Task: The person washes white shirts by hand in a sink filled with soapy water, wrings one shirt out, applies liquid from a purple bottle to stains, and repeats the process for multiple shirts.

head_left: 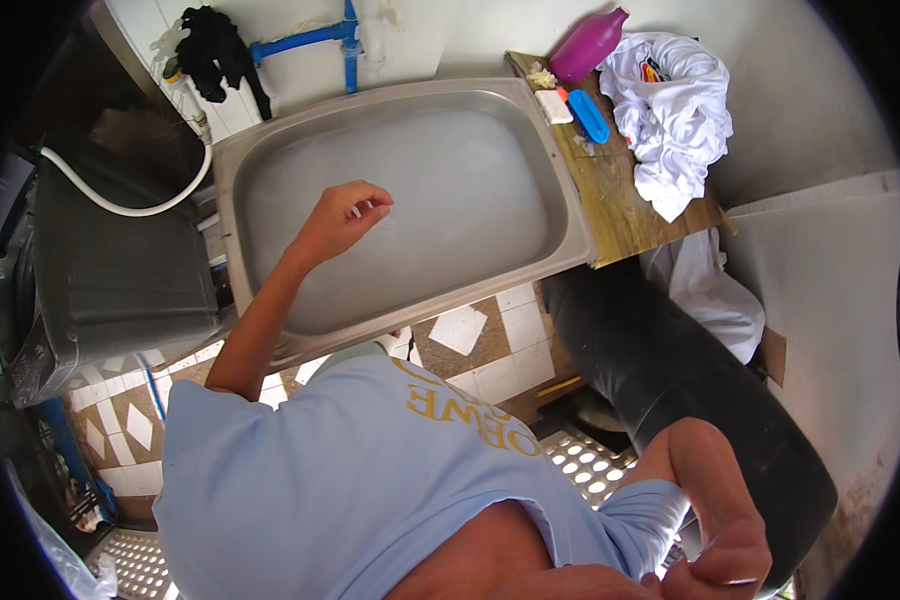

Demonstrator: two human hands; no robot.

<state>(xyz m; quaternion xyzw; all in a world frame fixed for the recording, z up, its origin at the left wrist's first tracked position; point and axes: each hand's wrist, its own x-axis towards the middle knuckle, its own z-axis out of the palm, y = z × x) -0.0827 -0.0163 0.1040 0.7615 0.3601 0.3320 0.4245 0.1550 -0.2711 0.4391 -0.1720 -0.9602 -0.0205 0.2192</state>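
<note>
The left hand (pixel 342 218) is over the sink (pixel 569 200) — loosely curled, free. The right hand (pixel 715 572) is well apart — its grasp I cannot tell.

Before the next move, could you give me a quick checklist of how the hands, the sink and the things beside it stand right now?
1. Left hand free: ok, nothing visible in it, over the sink.
2. Right hand free: cannot tell; it is raised at the picture's lower edge, partly cut off.
3. Water clear enough to see through: not ok, it looks cloudy grey.
4. White cloth out of the sink: ok, bunched on the wooden board.
5. White bar and blue brush beside the sink: ok, both on the board.
</note>
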